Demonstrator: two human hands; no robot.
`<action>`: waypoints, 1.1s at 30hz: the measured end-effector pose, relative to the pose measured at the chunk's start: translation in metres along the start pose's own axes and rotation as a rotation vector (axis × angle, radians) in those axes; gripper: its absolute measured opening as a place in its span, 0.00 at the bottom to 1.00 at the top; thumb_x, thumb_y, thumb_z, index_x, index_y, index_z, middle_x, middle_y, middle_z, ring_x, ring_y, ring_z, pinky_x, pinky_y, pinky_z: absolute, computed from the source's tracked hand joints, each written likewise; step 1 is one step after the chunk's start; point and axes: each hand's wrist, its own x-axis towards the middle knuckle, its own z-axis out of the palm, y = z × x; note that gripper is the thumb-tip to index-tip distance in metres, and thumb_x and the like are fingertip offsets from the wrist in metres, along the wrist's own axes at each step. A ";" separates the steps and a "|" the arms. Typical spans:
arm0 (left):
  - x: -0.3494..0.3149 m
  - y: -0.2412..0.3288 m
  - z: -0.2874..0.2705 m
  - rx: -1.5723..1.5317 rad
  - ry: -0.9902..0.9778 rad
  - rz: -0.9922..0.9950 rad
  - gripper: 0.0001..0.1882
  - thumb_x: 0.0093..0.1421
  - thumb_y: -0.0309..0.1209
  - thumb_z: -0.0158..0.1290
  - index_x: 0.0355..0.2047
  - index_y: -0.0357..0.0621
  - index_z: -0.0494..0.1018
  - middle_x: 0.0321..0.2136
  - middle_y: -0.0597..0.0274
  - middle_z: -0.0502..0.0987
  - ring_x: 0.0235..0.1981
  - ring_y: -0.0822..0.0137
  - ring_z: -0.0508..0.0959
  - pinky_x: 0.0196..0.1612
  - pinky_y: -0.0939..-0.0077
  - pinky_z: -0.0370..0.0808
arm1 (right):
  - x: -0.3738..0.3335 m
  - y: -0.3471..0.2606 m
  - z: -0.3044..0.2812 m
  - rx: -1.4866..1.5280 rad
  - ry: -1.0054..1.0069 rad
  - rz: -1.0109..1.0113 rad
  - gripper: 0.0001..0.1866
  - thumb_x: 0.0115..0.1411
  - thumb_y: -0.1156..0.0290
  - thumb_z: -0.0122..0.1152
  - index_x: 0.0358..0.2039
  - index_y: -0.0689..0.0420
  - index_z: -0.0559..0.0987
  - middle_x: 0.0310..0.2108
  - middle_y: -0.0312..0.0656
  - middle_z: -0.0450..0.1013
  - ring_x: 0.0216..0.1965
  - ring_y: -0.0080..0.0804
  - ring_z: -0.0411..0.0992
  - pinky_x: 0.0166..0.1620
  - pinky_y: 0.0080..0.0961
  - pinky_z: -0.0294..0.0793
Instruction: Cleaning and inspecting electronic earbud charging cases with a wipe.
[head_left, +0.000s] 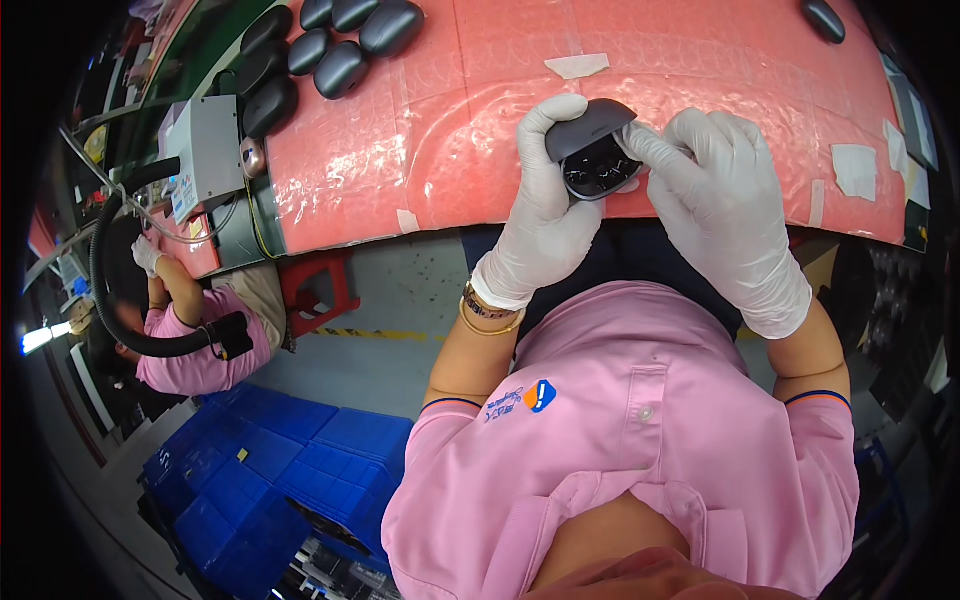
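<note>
A dark grey, rounded clamshell earbud case (pixel 592 128) is tilted open over the table's near edge, its glossy black inside showing. My left hand (pixel 545 220), in a white glove, is wrapped around its left side, thumb along the bottom and fingers at the lid. From the right, my gloved right hand (pixel 720 190) presses its thumb and index finger at the case's right rim, near the lid's corner. Those fingertips partly hide that rim, and I cannot make out whether anything small is between them.
Several similar dark cases (pixel 342 70) lie at the far left of the pink-covered table (pixel 470 130); another case (pixel 823 20) is at the far right. A grey metal box (pixel 210 150) and black hose (pixel 98 270) stand left. Blue crates (pixel 350 450), a red stool (pixel 325 290) and a person (pixel 210 330) are beyond.
</note>
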 end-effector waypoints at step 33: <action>-0.006 -0.004 0.018 0.401 0.144 0.081 0.42 0.45 0.05 0.35 0.60 0.44 0.39 0.49 0.50 0.62 0.49 0.63 0.67 0.55 0.70 0.66 | -0.002 -0.027 0.013 -0.121 0.026 0.051 0.24 0.43 0.76 0.60 0.46 0.57 0.75 0.29 0.37 0.64 0.32 0.33 0.66 0.39 0.31 0.64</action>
